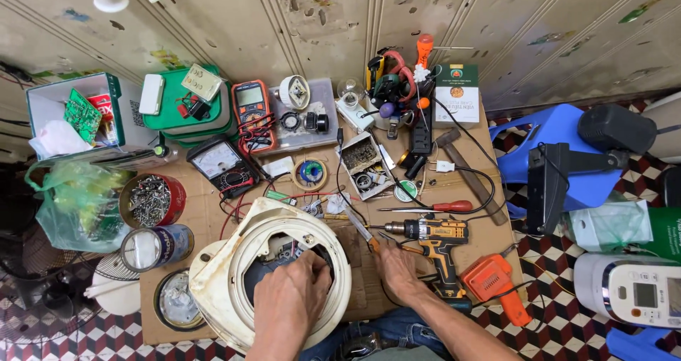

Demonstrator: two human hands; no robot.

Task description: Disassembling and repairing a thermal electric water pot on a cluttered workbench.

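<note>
A cream round appliance shell (234, 262), its underside opened, lies on the cardboard work surface (355, 283). My left hand (294, 290) reaches into its open middle, fingers curled among the inner parts; whether it grips anything is hidden. My right hand (397, 269) rests on the cardboard just right of the shell, fingers closed around the orange handles of pliers (369, 237). A yellow and black cordless drill (429, 237) lies right beside that hand.
Around are a red-handled screwdriver (436, 206), hammer (472, 176), orange soldering gun (496, 286), two multimeters (223, 164), a tin of screws (150, 199), a solder reel (310, 173), a small parts box (362, 164), a blue plastic stool (560, 155) and a green bag (78, 198).
</note>
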